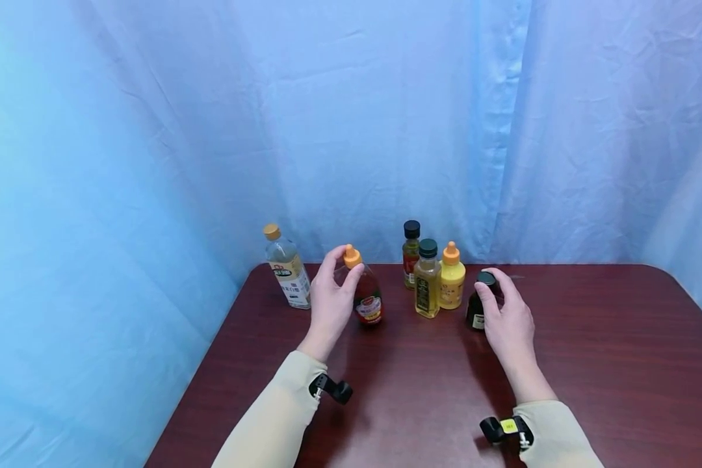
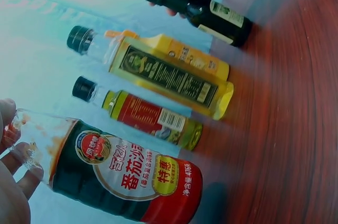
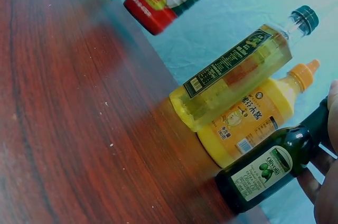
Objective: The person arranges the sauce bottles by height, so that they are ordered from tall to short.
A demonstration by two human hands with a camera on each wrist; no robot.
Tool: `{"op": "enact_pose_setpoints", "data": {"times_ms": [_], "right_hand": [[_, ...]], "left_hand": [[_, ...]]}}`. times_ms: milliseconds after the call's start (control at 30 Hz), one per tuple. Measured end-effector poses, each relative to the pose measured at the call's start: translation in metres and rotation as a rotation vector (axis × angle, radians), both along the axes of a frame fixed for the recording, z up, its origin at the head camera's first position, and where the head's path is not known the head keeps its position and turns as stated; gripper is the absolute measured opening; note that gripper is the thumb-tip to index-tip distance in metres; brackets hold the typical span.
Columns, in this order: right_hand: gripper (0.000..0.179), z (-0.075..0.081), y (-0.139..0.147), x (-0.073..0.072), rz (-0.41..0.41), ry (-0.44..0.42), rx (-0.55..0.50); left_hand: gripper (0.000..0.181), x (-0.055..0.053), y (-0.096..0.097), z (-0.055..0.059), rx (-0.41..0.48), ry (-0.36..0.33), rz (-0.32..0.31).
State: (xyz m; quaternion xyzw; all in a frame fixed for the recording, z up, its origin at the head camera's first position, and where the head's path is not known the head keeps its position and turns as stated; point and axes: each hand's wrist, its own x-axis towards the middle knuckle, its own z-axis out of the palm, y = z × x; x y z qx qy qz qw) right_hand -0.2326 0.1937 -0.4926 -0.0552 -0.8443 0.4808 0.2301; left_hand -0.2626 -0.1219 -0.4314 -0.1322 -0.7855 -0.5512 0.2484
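Note:
My left hand (image 1: 331,300) grips a ketchup bottle (image 1: 368,300) near its orange cap, thumb on one side and fingers on the other. In the left wrist view the bottle's red and green label (image 2: 124,168) faces the camera, and the fingers wrap its clear neck. To the right, my right hand (image 1: 510,323) holds a small dark olive oil bottle (image 1: 476,312) by the neck, just under its dark cap. The right wrist view shows its pale label with green olives (image 3: 264,172); the palm hides part of the neck.
Between the hands stand a square bottle of yellow oil (image 1: 427,286), a yellow squeeze bottle (image 1: 453,284) with an orange tip, and a slim red-labelled bottle (image 1: 410,257) behind. A clear bottle (image 1: 289,276) is at the left. Blue curtains (image 1: 351,130) border the dark red table (image 1: 409,390).

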Motion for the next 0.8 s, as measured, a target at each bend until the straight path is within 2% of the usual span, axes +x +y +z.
{"op": "enact_pose_setpoints", "data": {"times_ms": [300, 500, 800], "right_hand": [[0.050, 0.002, 0.000, 0.002, 0.007, -0.008, 0.005], [0.049, 0.003, 0.001, 0.001, 0.005, -0.006, 0.006], [0.048, 0.002, 0.002, 0.001, -0.005, -0.005, 0.006]], "left_hand": [[0.045, 0.008, -0.027, -0.002, 0.019, -0.014, 0.070], [0.045, 0.004, -0.040, -0.004, 0.008, -0.001, 0.116], [0.045, 0.000, -0.051, -0.009, 0.014, -0.005, 0.138]]}}
